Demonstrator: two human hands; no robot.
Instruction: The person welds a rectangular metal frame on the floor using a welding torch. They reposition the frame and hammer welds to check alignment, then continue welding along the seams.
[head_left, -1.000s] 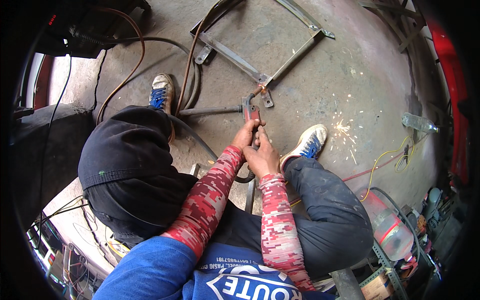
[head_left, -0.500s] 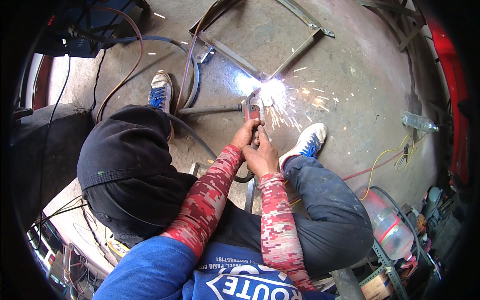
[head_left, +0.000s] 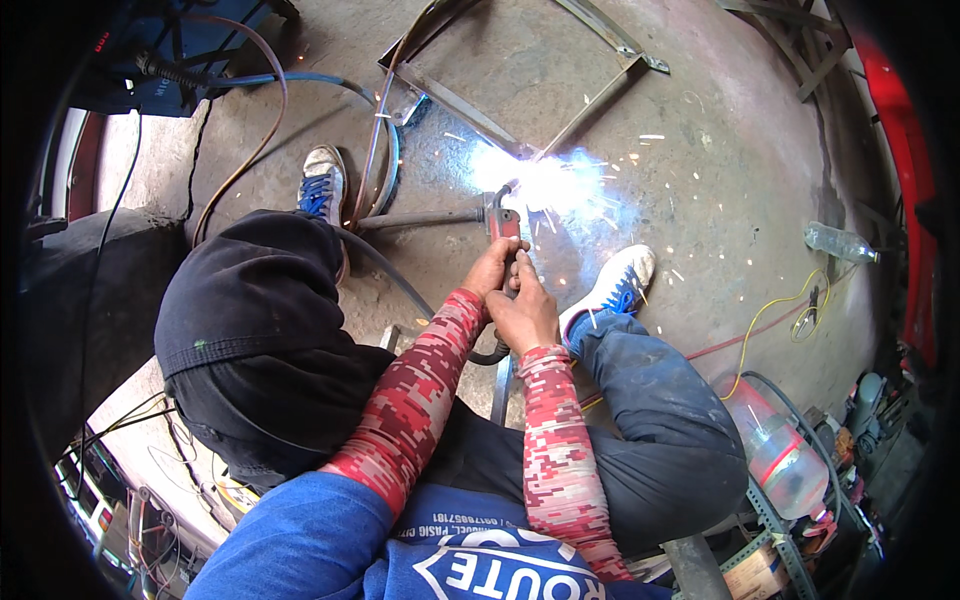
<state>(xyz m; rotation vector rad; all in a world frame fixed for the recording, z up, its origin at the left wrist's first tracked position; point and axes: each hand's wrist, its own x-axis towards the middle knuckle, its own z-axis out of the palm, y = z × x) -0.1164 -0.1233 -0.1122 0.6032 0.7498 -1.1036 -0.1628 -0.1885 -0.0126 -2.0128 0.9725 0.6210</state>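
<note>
Both my hands are closed around a welding torch point(head_left: 503, 222) with a red and black handle and a bent neck. My left hand point(head_left: 488, 268) is nearer its head, fingers wrapped on the handle. Just behind and to the right, my right hand point(head_left: 526, 312) also grips it. The torch's tip meets a bright white-blue arc at the near corner of an angle-iron frame point(head_left: 455, 105) lying on the concrete floor. Glare hides the tip and that corner. A dark cable point(head_left: 400, 283) runs by the torch, and a metal bar point(head_left: 425, 218) reaches its left side.
Sparks scatter over the floor near my right shoe point(head_left: 622, 280). At the upper left stand a blue welding machine point(head_left: 170, 90) and looping hoses point(head_left: 283, 100). To the right lie a plastic bottle point(head_left: 838, 243), a yellow cord point(head_left: 775, 330) and a large clear container point(head_left: 785, 465).
The arc's glow has grown wider and brighter, and the spark pattern differs. Both hands and the torch stay nearly in the same place.
</note>
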